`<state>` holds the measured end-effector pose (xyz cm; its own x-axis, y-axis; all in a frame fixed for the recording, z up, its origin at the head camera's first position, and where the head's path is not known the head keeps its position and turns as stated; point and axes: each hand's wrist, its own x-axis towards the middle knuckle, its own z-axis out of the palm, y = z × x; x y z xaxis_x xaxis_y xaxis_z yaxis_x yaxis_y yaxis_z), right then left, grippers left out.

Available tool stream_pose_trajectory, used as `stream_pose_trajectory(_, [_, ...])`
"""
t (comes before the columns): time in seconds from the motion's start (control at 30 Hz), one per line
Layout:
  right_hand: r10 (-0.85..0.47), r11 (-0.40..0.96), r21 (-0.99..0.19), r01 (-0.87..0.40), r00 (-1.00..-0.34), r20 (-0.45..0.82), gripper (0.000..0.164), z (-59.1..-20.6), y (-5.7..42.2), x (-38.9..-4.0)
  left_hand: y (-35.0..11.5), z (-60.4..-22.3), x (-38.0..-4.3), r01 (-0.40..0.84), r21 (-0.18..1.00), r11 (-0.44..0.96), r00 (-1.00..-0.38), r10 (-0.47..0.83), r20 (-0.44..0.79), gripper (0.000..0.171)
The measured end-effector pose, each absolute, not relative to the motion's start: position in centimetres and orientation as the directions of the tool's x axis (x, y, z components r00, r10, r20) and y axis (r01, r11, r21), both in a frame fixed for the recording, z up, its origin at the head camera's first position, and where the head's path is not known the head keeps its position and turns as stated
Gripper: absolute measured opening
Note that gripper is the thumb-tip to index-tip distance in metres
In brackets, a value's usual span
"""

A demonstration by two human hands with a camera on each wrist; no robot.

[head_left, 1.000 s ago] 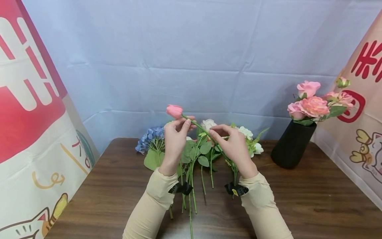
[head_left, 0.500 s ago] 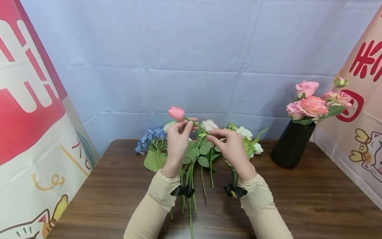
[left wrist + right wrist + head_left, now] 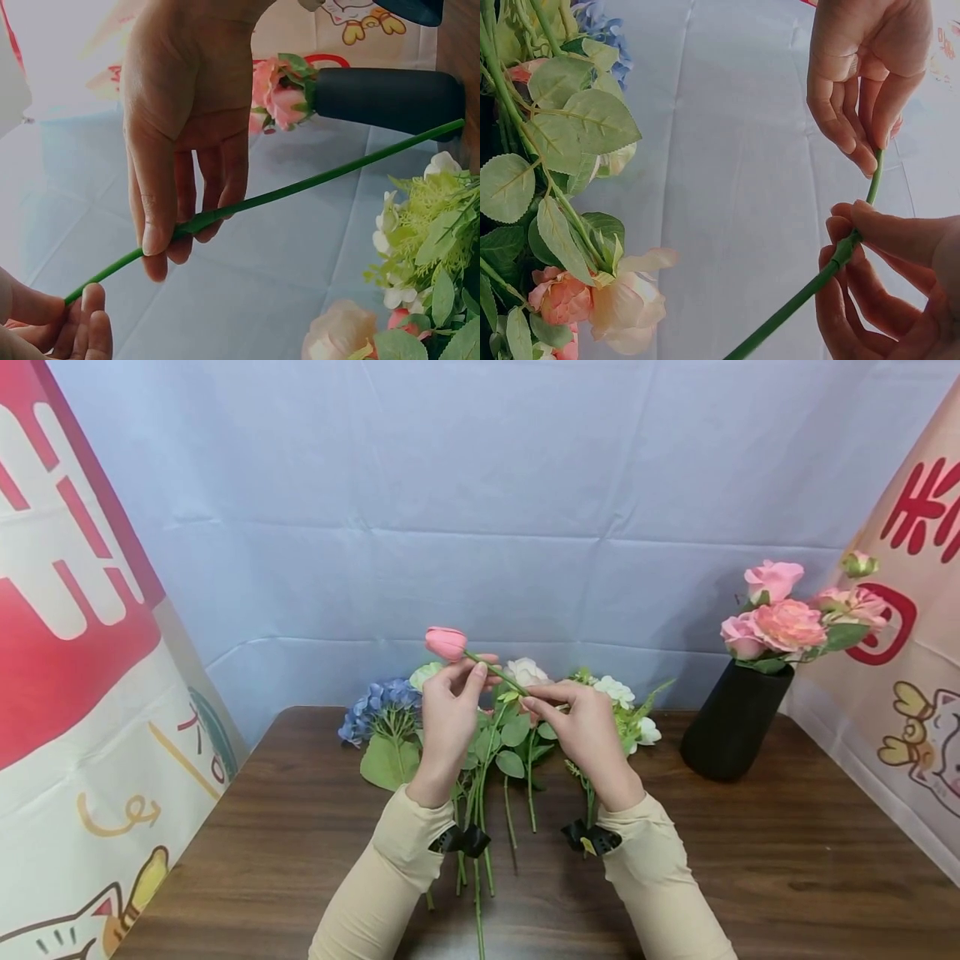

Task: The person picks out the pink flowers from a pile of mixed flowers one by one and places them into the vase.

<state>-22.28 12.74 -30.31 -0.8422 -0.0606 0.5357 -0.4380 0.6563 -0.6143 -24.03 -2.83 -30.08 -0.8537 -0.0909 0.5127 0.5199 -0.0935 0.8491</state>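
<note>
Both hands pinch one pink artificial tulip with a long green stem (image 3: pixel 447 642)
Left hand (image 3: pixel 447 710) fingers grip near the bloom, right hand (image 3: pixel 581 727) fingers grip mid-stem; the banners' red characters are cropped, unreadable

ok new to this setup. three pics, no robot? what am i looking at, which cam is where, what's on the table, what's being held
No machine here: a person works with two bare hands, wearing three cameras. The wide picture comes from the head camera, looking down at a brown table. The other two come from cameras strapped on each wrist, looking at the hands close up.

The left hand and the right hand both pinch the green stem of a pink tulip, held up off the table, bloom pointing left. The left wrist view shows the stem running between the fingers.

On the table under the hands lie loose stems: a blue hydrangea, white flowers and leafy sprigs. To the right stands a black vase already holding pink roses.
</note>
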Motion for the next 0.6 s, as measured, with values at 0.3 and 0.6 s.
stream_pose_trajectory(0.3, [-0.047, 0.664, -0.609, -0.434, -0.837, 0.545, 0.021, -29.9, 12.9, -22.3, -3.3, -30.0, -24.4, 0.495, 0.866, -0.07, -0.869, -0.043, 0.493, 0.02])
stream_pose_trajectory(0.6, [-0.02, 0.688, -0.578, -0.438, -0.809, 0.588, 0.022, -29.4, 14.0, -22.5, -5.6, -32.3, -26.1, 0.452, 0.873, 0.182, -0.872, -0.118, 0.475, 0.017])
